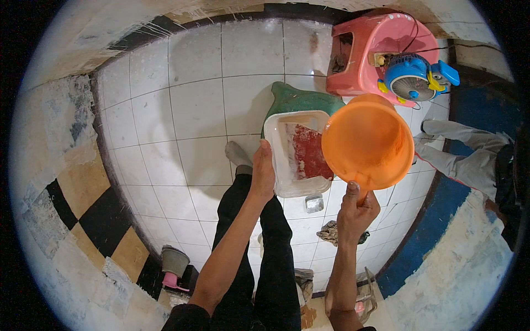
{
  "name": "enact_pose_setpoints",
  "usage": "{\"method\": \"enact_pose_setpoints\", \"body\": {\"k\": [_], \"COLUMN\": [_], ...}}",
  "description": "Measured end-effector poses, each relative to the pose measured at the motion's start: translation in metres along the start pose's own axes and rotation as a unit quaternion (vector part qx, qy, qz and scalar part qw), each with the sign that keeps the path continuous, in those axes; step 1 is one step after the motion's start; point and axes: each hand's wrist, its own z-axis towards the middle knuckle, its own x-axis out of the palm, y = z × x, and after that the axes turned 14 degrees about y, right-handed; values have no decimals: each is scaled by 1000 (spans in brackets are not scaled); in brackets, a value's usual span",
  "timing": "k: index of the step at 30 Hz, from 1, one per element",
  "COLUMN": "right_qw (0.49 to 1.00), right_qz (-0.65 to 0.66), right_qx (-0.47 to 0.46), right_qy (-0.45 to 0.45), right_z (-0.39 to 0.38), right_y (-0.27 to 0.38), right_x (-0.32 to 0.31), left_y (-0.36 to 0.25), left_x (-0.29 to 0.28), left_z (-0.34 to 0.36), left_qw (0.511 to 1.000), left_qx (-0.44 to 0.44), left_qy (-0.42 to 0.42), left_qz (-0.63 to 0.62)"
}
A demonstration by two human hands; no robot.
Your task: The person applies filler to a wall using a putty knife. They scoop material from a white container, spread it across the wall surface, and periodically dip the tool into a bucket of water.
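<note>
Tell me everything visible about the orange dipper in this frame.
The orange dipper is a round, deep cup, smooth and plastic-looking, with a short handle of the same colour. Its surface is patchy, with some darker marks. The person's right hand grips the handle, thumb uppermost, with the cup extending beyond the hand. In the view it overlaps the right edge of the white tub; whether the two touch is unclear. Any contents cannot be made out.

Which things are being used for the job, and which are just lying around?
In use, it seems:
orange scoop, held by the right hand
white tray, held by the left hand
green stool, maybe supporting the tray

Just lying about, probably:
blue fan
pink stool
crumpled thing
</note>
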Motion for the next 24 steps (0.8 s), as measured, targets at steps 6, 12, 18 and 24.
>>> {"method": "enact_pose_setpoints", "body": {"k": [6,12,18,24], "right_qw": [995,995,992,997], "right_qz": [10,-18,-27,-19], "right_qx": [-93,-84,-108,-65], "right_qy": [-43,-52,-56,-39], "right_z": [6,2,-4,-17], "right_y": [-2,-4,-17,-26], "right_x": [9,11,10,7], "left_y": [-2,-6,-13,-19], "left_x": [3,-1,5,2], "left_z": [2,3,3,3], "left_qw": [1000,1000,1000,998], "left_qx": [-9,-14,-7,-26], "left_qy": [-6,-1,-5,20], "left_qz": [-14,-17,-17,-58]}}
